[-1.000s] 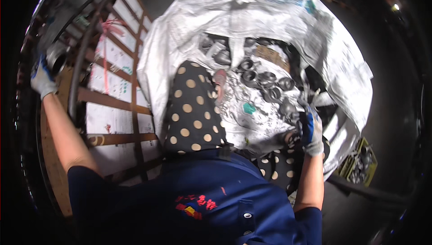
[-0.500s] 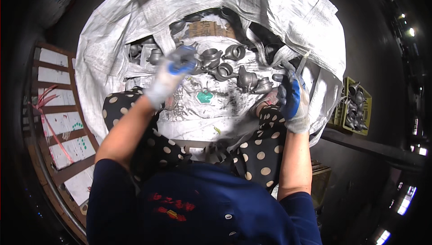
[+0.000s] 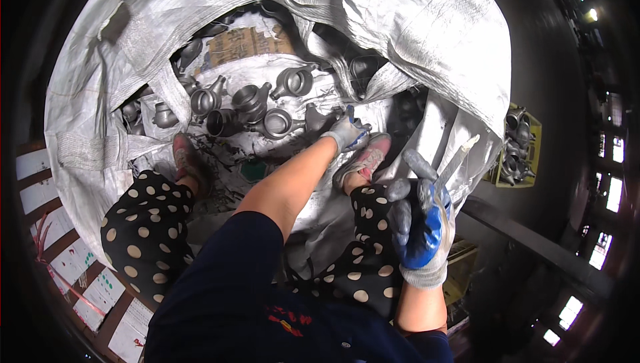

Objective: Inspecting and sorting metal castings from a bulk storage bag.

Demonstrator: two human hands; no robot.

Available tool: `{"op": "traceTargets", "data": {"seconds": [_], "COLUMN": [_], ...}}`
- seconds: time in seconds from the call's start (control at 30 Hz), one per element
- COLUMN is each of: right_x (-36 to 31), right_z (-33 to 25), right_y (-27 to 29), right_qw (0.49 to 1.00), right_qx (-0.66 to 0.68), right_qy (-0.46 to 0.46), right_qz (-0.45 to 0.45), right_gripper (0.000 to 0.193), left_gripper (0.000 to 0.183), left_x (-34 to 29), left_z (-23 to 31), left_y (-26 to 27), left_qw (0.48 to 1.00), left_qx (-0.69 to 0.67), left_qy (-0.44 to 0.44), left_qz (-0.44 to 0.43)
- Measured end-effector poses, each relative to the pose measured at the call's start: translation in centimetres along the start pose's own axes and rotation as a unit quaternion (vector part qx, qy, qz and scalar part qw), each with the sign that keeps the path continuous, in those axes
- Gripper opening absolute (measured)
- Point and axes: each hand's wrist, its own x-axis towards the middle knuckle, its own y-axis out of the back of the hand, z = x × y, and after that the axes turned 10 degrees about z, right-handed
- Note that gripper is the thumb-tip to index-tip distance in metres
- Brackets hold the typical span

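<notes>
My left hand [image 3: 348, 131], in a blue and white work glove, reaches across to a grey metal casting at the right end of a loose group. Its fingers are closed around that casting, which the hand mostly hides. Beside it lies another grey casting [image 3: 320, 118], round-bodied with a neck. Several more lie to the left, among them a ring-mouthed casting [image 3: 277, 123] and one farther back [image 3: 293, 82]. My right hand [image 3: 421, 220], gloved alike, is raised near the bag's right side, palm up, fingers apart and loosely bent, holding nothing visible.
A large white woven bag [image 3: 433, 23] surrounds the castings, its straps hanging over them. My shoes [image 3: 369, 156] stand on its white sheet. Brown cardboard [image 3: 247, 44] lies at the back. To the right stands a yellow crate [image 3: 531, 153] of castings; a slatted rack [image 3: 63, 250] is at left.
My left hand has swung right across the bag to the rightmost casting. My right hand has come back nearer my body, its fingers spreading. The whole view has shifted.
</notes>
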Motion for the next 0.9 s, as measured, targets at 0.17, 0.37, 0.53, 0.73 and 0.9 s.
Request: {"op": "traceTargets", "data": {"seconds": [0.17, 0.37, 0.53, 0.73, 0.9], "right_x": [-0.8, 0.2, 0.6, -0.7, 1.6], "right_z": [-0.6, -1.0, -0.5, 0.1, 5.2], "right_y": [-1.6, 1.3, 1.7, -1.3, -2.0], "right_qw": [0.999, 1.000, 0.999, 0.993, 0.957], "right_qx": [-0.029, -0.007, 0.032, -0.051, 0.032], "right_qy": [-0.010, 0.024, 0.033, 0.022, 0.031], "right_qz": [-0.024, 0.015, 0.004, -0.102, -0.285], "right_gripper": [0.036, 0.037, 0.036, 0.034, 0.040], "left_gripper": [0.023, 0.030, 0.012, 0.011, 0.017], "left_x": [-2.8, -8.5, -17.4, -27.3, -31.8], "left_z": [-6.9, 1.5, 4.2, 10.6, 14.1], "left_y": [-4.9, -3.7, 7.0, 20.8, 25.3], "left_qw": [0.972, 0.978, 0.774, 0.685, 0.695], "left_qx": [0.091, -0.126, -0.562, -0.669, -0.663], "left_qy": [-0.095, 0.147, 0.283, 0.251, 0.192], "left_qz": [0.194, 0.073, 0.067, 0.141, 0.201]}}
